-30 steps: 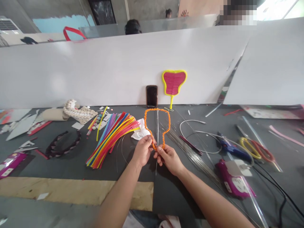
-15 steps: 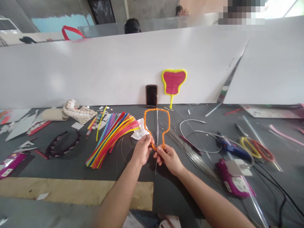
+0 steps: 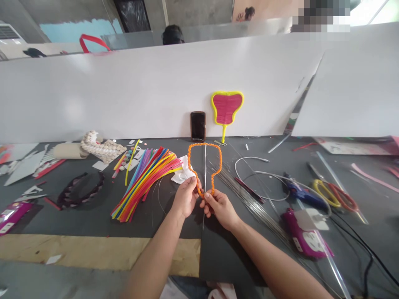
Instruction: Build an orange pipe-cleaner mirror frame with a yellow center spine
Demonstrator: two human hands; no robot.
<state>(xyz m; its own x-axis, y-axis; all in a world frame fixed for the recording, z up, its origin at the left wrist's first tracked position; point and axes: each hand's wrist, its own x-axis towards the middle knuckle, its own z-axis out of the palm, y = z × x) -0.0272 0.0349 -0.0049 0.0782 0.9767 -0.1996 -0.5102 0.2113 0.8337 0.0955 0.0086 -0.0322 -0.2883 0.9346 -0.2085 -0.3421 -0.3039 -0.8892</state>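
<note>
Between my hands stands a frame of twisted orange pipe cleaner (image 3: 221,160), bent into a fan-like outline with a narrower bottom. A straight silvery wire (image 3: 205,166) runs up its middle and sticks out below my fingers. My left hand (image 3: 186,195) is closed on the frame's lower left, thumb on top. My right hand (image 3: 220,207) pinches the bottom of the frame near the wire. Left of my left hand lie a crumpled white wrapper (image 3: 182,172) and a fanned bundle of colourful pipe cleaners (image 3: 143,182). A finished-looking pink fan with yellow edging (image 3: 228,109) leans on the white board behind.
A phone (image 3: 198,126) leans on the white board (image 3: 140,91). Thin metal wires (image 3: 249,203), a blue glue gun (image 3: 304,193), scissors (image 3: 338,195) and a purple box-like device (image 3: 307,238) with cords lie to the right. A dark braided band (image 3: 81,191) lies left.
The view has shifted very slightly. Both hands keep their hold on the orange frame, with no clear movement of it.
</note>
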